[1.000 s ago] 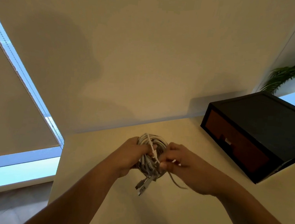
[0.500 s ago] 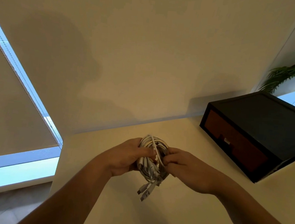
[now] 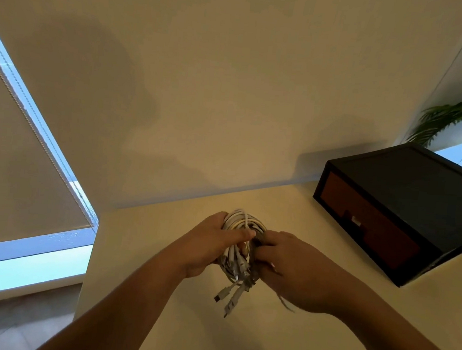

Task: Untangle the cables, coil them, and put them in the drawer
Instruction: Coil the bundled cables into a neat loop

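Two bare forearms rise from the bottom edge of the frame and meet just below the centre. There the left hand [image 3: 209,245] and the right hand [image 3: 299,270] hold a bundle of white cables [image 3: 235,256] between them, above the table [image 3: 143,265].

The bundle's long axis runs nearly straight up and down in the frame. Its looped end is uppermost, and its plugs [image 3: 227,297] hang loose at the bottom, pointing to the lower edge and slightly left.

The left hand grips the left side of the bundle, fingers wrapped behind it and the thumb laid across the front of the coils. The right hand is curled against the right side, its fingertips dug in among the strands; just which strand they pinch cannot be told. A thin loose strand [image 3: 285,304] trails out beneath the right wrist.

Further back, at the right of the frame, a black drawer box [image 3: 419,185] sits on the table well apart from the hands, its brown drawer [image 3: 370,226] closed. Behind it all is a plain wall [image 3: 231,91]. A window blind [image 3: 15,170] fills the left side, and green plant leaves [image 3: 458,116] show at the upper right.
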A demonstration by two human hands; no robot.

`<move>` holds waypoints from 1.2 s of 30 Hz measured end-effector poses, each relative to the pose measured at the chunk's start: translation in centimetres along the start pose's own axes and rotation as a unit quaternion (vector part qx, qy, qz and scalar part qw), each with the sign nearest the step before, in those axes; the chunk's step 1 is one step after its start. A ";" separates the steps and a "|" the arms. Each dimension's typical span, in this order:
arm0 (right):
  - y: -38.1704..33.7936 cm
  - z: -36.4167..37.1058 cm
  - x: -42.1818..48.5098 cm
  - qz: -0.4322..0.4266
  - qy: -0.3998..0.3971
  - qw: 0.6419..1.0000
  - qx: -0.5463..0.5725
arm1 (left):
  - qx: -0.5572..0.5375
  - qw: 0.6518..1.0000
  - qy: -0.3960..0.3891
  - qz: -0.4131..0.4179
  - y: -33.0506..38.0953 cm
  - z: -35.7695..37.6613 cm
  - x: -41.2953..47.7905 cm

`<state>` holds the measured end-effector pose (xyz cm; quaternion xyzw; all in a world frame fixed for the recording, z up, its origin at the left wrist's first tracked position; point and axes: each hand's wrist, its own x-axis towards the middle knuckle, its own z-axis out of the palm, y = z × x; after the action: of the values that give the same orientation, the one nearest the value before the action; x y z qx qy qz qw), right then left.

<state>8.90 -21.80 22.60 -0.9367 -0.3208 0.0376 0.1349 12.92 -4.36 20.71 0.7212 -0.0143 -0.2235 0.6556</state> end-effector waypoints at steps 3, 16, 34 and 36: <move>1.2 -0.3 0.2 0.072 0.124 0.982 0.125 | -0.007 1.000 0.004 0.006 0.0 -0.2 0.0; 2.8 0.1 2.3 0.131 0.048 0.950 0.281 | 0.109 0.991 -0.070 0.017 0.0 -0.6 -0.3; 2.4 0.7 1.8 0.132 0.038 0.811 0.569 | 0.312 0.934 -0.044 0.169 1.0 -1.6 0.0; 2.3 0.7 1.9 0.130 0.050 0.827 0.545 | 0.302 0.937 -0.038 0.172 1.0 -1.7 0.1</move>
<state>11.66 -22.22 21.29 -0.7442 -0.1164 0.1768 0.6336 13.85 -2.94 21.69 0.8627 -0.2302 -0.1196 0.4342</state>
